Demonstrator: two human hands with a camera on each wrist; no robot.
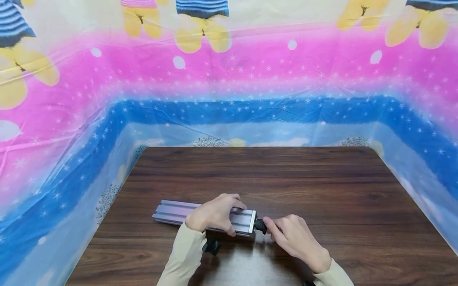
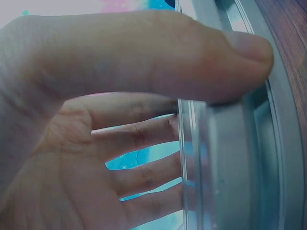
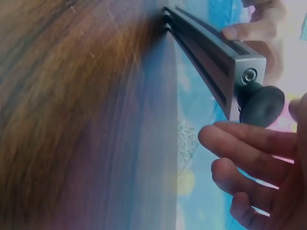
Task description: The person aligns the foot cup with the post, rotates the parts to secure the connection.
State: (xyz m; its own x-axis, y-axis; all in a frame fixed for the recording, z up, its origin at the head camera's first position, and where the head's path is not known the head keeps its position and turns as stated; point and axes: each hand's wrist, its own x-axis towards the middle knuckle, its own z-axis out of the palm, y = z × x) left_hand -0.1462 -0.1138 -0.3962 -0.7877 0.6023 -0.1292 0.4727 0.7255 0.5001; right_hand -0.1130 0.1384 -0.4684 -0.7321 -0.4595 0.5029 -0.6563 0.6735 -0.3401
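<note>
A silver aluminium extrusion with long grooves lies slantwise on the table, its near end to the right. My left hand grips it from above near that end, thumb on the near side and fingers over the far side. In the left wrist view the thumb presses against the grooved metal. A black round levelling foot sticks out of the end plate, beside a screw head. My right hand is at this foot. In the right wrist view its fingers lie loosely just below the foot, with the thumb slightly apart from it.
The dark wood-grain table has rounded far corners. A patterned pink and blue cloth hangs behind and along the sides. A black wrist camera sits by the left sleeve. Light reflects off the table's front.
</note>
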